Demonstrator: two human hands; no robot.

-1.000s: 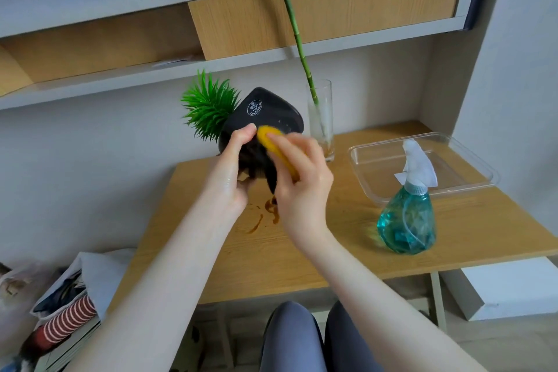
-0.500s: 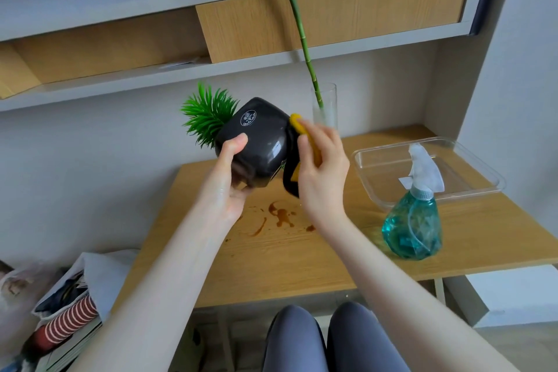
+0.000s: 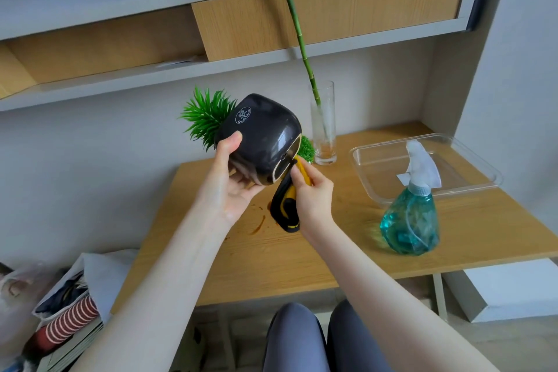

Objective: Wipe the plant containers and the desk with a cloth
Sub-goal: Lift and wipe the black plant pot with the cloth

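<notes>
My left hand (image 3: 229, 181) grips a black plant pot (image 3: 265, 136) tipped on its side above the wooden desk (image 3: 332, 251), with its green spiky plant (image 3: 205, 115) pointing left and its base turned toward me. My right hand (image 3: 314, 199) holds a yellow and black cloth (image 3: 285, 205) against the lower right edge of the pot's base; part of the cloth hangs down. A tall glass vase (image 3: 324, 130) with a green stalk stands at the back of the desk. Brown stains (image 3: 259, 225) mark the desk under the pot.
A teal spray bottle (image 3: 412, 217) stands on the desk to the right, in front of a clear plastic tray (image 3: 374, 178). Shelves (image 3: 211, 66) run along the wall above. A bag with striped fabric (image 3: 69, 308) sits on the floor at the left. My knees are under the desk's front edge.
My left hand has tilted the pot further, turning its base toward me. My right hand has moved the cloth from the pot's side down to the edge of its base.
</notes>
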